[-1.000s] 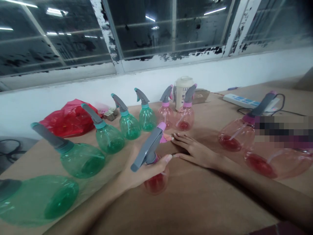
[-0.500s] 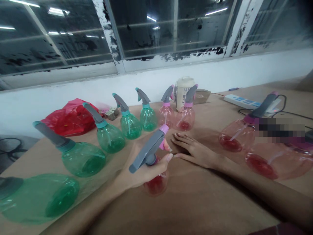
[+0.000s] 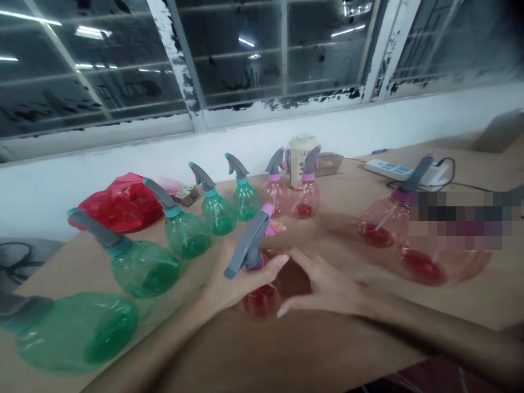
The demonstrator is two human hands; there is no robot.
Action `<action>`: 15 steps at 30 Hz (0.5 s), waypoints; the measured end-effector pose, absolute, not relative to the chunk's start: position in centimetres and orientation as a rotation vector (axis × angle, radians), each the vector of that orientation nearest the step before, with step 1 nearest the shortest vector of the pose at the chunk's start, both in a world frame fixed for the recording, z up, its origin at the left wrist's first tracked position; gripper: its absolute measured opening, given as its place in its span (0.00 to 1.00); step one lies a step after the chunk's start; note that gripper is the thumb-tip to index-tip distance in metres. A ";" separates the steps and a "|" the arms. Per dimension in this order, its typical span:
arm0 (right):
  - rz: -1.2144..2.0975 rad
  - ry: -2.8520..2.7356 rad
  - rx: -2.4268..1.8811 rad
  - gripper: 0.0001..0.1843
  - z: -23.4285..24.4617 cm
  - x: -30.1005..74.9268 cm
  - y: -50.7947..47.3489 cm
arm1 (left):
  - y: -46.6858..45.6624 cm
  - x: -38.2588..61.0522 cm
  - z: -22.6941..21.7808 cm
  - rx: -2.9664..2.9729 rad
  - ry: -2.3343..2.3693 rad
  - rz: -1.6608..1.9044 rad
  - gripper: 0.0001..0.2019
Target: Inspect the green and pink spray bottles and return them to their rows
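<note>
A pink spray bottle (image 3: 262,295) with a grey trigger head stands on the brown table (image 3: 327,344) just in front of me. My left hand (image 3: 233,284) is closed round its neck and upper body, fingers under the trigger. My right hand (image 3: 323,281) cups the bottle's right side, thumb and fingers curved against it. Several green spray bottles (image 3: 186,232) stand in an arc to the left. More pink spray bottles (image 3: 305,194) stand behind and to the right.
A crumpled red plastic bag (image 3: 123,204) lies at the back left by the white wall. A white lidded cup (image 3: 298,158) stands behind the far pink bottles. A white power strip (image 3: 393,172) with a cable lies at the back right. Windows run above.
My right hand has lifted off the table behind the bottle and come in against the bottle's right side. My left hand keeps its hold; the view has shifted slightly.
</note>
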State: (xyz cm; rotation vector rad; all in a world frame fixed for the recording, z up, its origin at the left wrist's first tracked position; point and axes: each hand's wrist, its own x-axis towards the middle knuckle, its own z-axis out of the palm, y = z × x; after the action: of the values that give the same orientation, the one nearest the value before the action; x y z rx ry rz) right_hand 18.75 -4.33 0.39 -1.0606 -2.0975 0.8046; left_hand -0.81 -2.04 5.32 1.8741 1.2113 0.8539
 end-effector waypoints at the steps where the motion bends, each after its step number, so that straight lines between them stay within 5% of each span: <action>1: 0.818 -2.064 -1.024 0.46 0.7 18.0 -4.9 | -2.0 -0.9 5.2 1.892 1.190 0.845 0.10; 4: 0.799 -1.947 -1.004 0.46 1.4 15.9 -5.9 | -1.8 -0.9 5.1 1.927 1.132 0.864 0.11; 8: 0.751 -1.887 -1.058 0.29 2.0 14.3 -6.1 | -1.7 -0.5 5.6 2.000 1.014 0.983 0.22; 15: 0.416 -1.821 -1.314 0.34 0.3 18.5 -4.8 | -1.5 0.7 4.1 2.144 0.832 1.060 0.34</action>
State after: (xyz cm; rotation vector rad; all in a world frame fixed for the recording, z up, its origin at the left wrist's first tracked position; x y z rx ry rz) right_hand 18.45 -4.77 0.26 -1.3136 -1.8212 0.4164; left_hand 0.70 -1.48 4.11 2.1445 0.8321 1.0596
